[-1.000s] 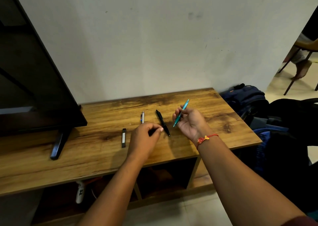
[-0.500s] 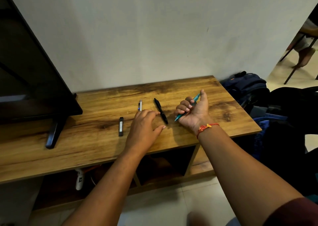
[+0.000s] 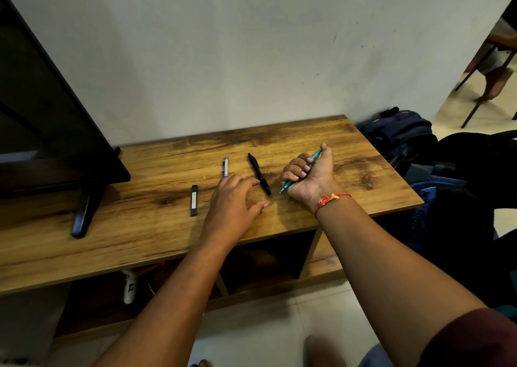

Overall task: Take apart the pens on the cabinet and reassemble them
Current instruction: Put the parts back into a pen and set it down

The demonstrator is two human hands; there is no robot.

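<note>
Sitting against a pale wall (image 3: 251, 59), carrying a black pen (image 3: 259, 174): wooden cabinet (image 3: 349, 154). Left of that pen, left hand (image 3: 232, 198) stretching out spread-fingered, pinching a second ago; right of it, right hand (image 3: 310, 176) now fisting the teal pen (image 3: 286, 186).

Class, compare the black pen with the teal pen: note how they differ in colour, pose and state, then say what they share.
The black pen is dark all over; the teal pen is blue-green. The black pen lies free on the cabinet; the teal pen is gripped in the fist of the right hand. The black pen shows whole; the teal pen is half hidden by fingers. Both look assembled, tips towards the person.
</note>
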